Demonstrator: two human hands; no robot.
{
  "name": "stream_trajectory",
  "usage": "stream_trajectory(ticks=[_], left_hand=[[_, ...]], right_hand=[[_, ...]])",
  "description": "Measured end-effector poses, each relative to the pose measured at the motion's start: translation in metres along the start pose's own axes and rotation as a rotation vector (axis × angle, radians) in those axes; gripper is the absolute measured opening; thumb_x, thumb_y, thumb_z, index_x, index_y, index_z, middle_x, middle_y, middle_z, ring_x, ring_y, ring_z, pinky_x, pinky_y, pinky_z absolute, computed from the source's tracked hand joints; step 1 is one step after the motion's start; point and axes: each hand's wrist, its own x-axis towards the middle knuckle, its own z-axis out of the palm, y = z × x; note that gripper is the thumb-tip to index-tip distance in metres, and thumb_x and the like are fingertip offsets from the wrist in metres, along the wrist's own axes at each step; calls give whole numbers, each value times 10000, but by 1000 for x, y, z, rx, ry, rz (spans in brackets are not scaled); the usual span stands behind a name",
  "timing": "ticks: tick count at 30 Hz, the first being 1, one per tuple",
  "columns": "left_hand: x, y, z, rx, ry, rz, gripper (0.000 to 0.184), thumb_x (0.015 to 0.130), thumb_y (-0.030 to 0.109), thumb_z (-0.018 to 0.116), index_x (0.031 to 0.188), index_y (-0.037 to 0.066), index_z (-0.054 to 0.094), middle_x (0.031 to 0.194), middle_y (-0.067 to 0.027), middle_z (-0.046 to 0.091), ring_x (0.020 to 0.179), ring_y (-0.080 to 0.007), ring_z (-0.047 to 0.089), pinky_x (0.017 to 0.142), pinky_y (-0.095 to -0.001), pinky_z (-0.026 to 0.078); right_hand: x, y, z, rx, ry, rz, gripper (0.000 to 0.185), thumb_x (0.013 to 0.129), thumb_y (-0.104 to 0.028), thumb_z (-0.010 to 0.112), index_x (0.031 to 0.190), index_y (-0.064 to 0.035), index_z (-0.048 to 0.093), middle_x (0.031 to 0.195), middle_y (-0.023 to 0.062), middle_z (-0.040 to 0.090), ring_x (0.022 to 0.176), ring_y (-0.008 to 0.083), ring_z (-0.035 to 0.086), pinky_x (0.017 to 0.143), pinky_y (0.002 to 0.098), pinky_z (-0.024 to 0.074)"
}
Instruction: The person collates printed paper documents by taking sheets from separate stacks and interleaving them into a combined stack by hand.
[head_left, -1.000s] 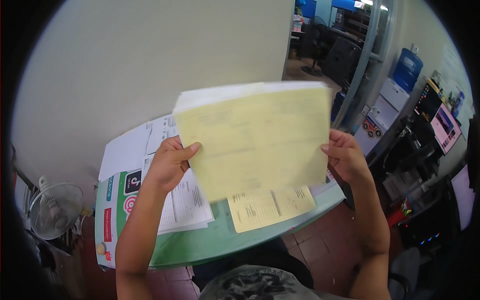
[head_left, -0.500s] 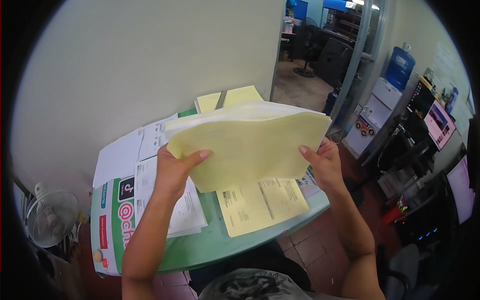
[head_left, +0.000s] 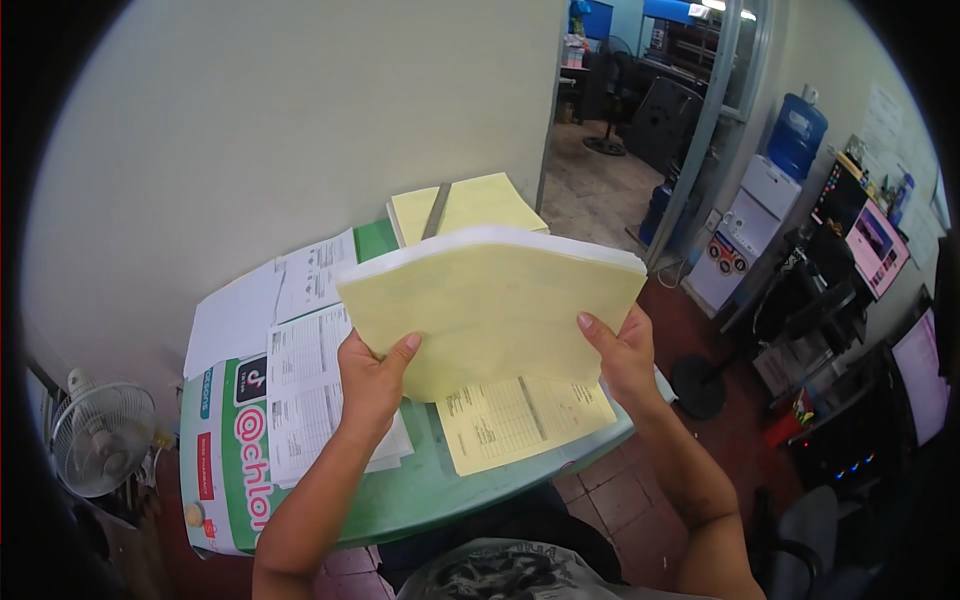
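Note:
Both my hands grip a thick stack of paper [head_left: 490, 310], yellow on the side facing me with white sheets behind. My left hand [head_left: 377, 372] is closed on its left edge, thumb lying on the yellow face. On the right edge my right hand [head_left: 625, 355] pinches it the same way; the fingers behind are hidden. The stack is tilted up above the table and bows in the middle. Beneath it lies a yellow printed form [head_left: 530, 430]. White printed forms [head_left: 305, 420] lie to the left, partly behind my left forearm.
A yellow paper pile [head_left: 480, 203] with a grey ruler-like strip [head_left: 436, 210] sits at the back of the green table [head_left: 400, 505], against the wall. More white sheets [head_left: 235, 315] lie at the back left. A fan [head_left: 105, 440] stands left; a water dispenser [head_left: 745, 225] stands right.
The stack has come down slightly and its sheets are more evenly lined up at the top. My hands have moved a little closer together, and the yellow pile behind shows more.

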Motion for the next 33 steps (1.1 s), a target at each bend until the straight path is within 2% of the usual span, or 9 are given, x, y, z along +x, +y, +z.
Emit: stream_trajectory(ticks=[5,7,11,13,18,22,25,28,33], left_hand=[[-4,15,1,10,-2,193,353,921,3,724,1248,-26,596,1178,-119,710,1033,-173,691,902,-324,565],[-2,14,2,-11,-13,164,357,922,-8,711,1256,-23,585,1183,-117,706,1047,-172,688,906,-317,563],[2,6,-2,-22,-80,76,386,922,-24,692,1282,-13,553,1197,-115,694,1083,-174,678,925,-311,555],[3,7,1,-38,-25,145,347,932,-19,684,1264,-19,586,1173,-110,703,1059,-160,679,913,-304,553],[12,2,-8,-38,-14,40,259,971,14,665,1228,-9,635,1149,-89,714,1026,-133,677,889,-293,555],[10,9,-11,-99,-55,114,271,977,38,674,1239,-17,634,1137,-89,719,1020,-141,681,887,-305,561],[4,14,-6,-85,-39,200,286,966,59,703,1233,-17,631,1161,-107,720,1054,-160,676,938,-321,536],[7,5,-9,68,-40,114,206,973,67,695,1152,-31,668,1095,-114,736,987,-173,704,869,-319,577],[10,12,-6,42,-53,100,215,969,72,703,1156,-29,675,1097,-122,743,990,-173,705,865,-315,577]], right_hand=[[1,-17,-1,-54,-28,-50,385,967,-27,678,1325,7,539,1245,102,669,1131,161,645,988,326,512],[2,-19,1,-80,-30,-120,389,967,-14,678,1324,22,526,1226,106,671,1127,150,643,970,309,524],[4,-12,4,-57,15,-102,405,953,8,680,1321,24,511,1247,120,653,1145,154,635,983,308,517],[9,-12,2,-55,10,-142,396,953,19,670,1318,23,515,1249,124,652,1144,155,636,991,310,513],[16,-1,-5,-47,8,-50,323,1012,-26,595,1329,-6,534,1247,97,666,1120,152,647,957,300,521],[15,-11,-4,-28,-6,-102,321,1003,-19,614,1316,-5,546,1236,101,673,1111,157,652,960,307,520],[10,-15,-2,-100,-23,-139,316,992,-17,634,1299,-3,559,1211,98,686,1092,154,659,945,305,526],[6,-4,-5,-125,-26,-115,293,978,-34,666,1259,4,595,1177,94,703,1068,147,666,935,305,527],[11,-11,-2,-96,-5,-87,288,962,-70,701,1231,12,640,1135,86,722,1019,145,679,923,306,527]])
